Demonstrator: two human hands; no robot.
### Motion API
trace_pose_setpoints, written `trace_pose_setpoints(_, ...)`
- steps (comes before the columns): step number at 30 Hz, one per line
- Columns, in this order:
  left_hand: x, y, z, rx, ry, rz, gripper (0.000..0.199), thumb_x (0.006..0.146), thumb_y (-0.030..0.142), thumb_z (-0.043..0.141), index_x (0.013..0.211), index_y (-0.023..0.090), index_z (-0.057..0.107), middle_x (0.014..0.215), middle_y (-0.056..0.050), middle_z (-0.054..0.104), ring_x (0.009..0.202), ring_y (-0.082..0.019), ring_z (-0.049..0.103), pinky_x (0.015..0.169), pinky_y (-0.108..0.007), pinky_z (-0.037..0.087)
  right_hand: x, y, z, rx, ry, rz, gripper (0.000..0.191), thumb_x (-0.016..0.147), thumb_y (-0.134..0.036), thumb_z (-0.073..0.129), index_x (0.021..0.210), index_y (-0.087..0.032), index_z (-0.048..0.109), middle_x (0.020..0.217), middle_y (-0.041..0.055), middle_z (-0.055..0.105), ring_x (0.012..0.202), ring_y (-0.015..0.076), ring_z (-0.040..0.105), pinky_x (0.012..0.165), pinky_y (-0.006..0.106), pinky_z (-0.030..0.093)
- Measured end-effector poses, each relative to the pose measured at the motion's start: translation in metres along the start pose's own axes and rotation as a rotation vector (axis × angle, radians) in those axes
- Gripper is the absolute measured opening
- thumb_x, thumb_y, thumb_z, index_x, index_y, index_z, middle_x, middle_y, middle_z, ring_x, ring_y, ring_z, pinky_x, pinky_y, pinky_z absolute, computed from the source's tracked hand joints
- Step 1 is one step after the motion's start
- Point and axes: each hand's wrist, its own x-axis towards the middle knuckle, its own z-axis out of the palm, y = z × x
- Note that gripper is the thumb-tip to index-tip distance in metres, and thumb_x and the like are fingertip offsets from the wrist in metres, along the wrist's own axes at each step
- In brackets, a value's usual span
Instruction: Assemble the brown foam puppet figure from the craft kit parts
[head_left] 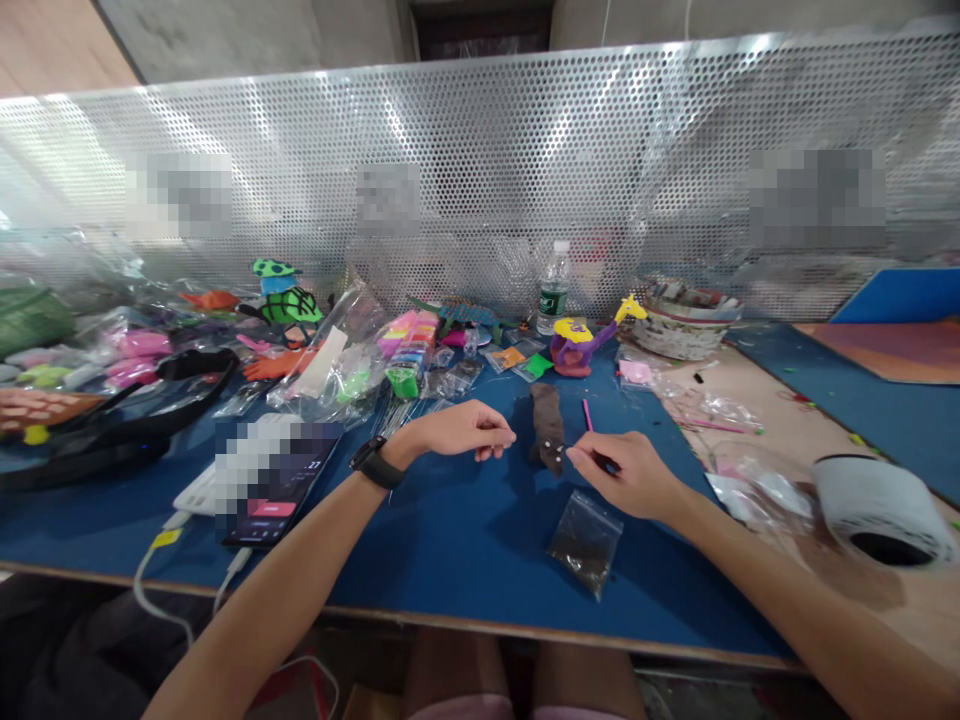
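A dark grey-brown modelling-clay animal (pixel 547 415) with small pale spots at its near end lies on the blue table (pixel 450 540). Left of it is my left hand (pixel 471 430), thumb and fingertips pinched together; whatever they hold is too small to make out. My right hand (pixel 630 478) is closed at the figure's near end, its fingertips beside the pale spots. Something dark shows between those fingers, but its kind is unclear. Just below lies a small zip bag (pixel 586 543) with dark stuff inside. A purple stick (pixel 587 415) lies behind my right hand.
A phone (pixel 281 485) and a white cabled device (pixel 225 465) lie at left. Coloured clay packets (pixel 409 345), a water bottle (pixel 553 290), a purple-and-yellow clay giraffe figure (pixel 581 345) and a basket (pixel 686 320) stand behind. A white roll (pixel 877 510) lies at right.
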Motion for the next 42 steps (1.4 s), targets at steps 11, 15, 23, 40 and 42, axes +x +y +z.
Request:
trace_pose_setpoints(11, 0.003, -0.009, -0.003, -0.104, -0.014, 0.023, 0.041, 0.086, 0.054, 0.066, 0.083, 0.013, 0.068, 0.078, -0.005, 0.069, 0.064, -0.010, 0.061, 0.064, -0.024, 0.048, 0.000, -0.001, -0.002, -0.001, -0.001, 0.010, 0.034, 0.100, -0.030, 0.048, 0.068, -0.020, 0.055, 0.053, -0.0044, 0.052, 0.045, 0.0083, 0.045, 0.049, 0.021, 0.032)
trace_pose_setpoints(15, 0.005, -0.015, -0.004, -0.143, -0.025, 0.025, 0.035, 0.080, 0.048, 0.075, 0.087, 0.014, 0.072, 0.080, -0.004, 0.072, 0.066, -0.011, 0.064, 0.066, -0.024, 0.051, 0.000, -0.001, -0.001, 0.000, -0.008, 0.017, 0.034, 0.100, -0.031, 0.047, 0.069, -0.020, 0.056, 0.053, -0.0041, 0.052, 0.046, 0.0083, 0.045, 0.050, 0.021, 0.033)
trace_pose_setpoints(23, 0.005, -0.011, -0.004, -0.237, 0.024, 0.021, 0.040, 0.082, 0.050, 0.073, 0.099, 0.014, 0.076, 0.092, -0.010, 0.077, 0.071, -0.012, 0.070, 0.071, -0.025, 0.055, -0.001, 0.000, -0.001, -0.002, -0.005, 0.019, 0.033, 0.100, -0.030, 0.048, 0.069, -0.020, 0.056, 0.053, -0.0047, 0.051, 0.045, 0.0078, 0.044, 0.049, 0.021, 0.032)
trace_pose_setpoints(40, 0.005, -0.015, -0.005, -0.336, 0.044, 0.044, 0.042, 0.083, 0.044, 0.075, 0.111, 0.014, 0.074, 0.110, -0.013, 0.076, 0.096, -0.018, 0.074, 0.091, -0.031, 0.056, -0.001, 0.000, -0.001, 0.001, -0.014, 0.018, 0.033, 0.100, -0.031, 0.048, 0.070, -0.020, 0.059, 0.054, -0.0036, 0.054, 0.046, 0.0083, 0.046, 0.050, 0.021, 0.033)
trace_pose_setpoints(42, 0.005, -0.014, -0.004, -0.332, 0.081, 0.036, 0.042, 0.084, 0.048, 0.072, 0.107, 0.013, 0.075, 0.109, -0.014, 0.076, 0.095, -0.019, 0.074, 0.091, -0.031, 0.057, -0.001, 0.000, -0.001, -0.002, -0.010, 0.014, 0.033, 0.100, -0.031, 0.048, 0.071, -0.019, 0.059, 0.054, -0.0037, 0.054, 0.046, 0.0083, 0.045, 0.049, 0.021, 0.033)
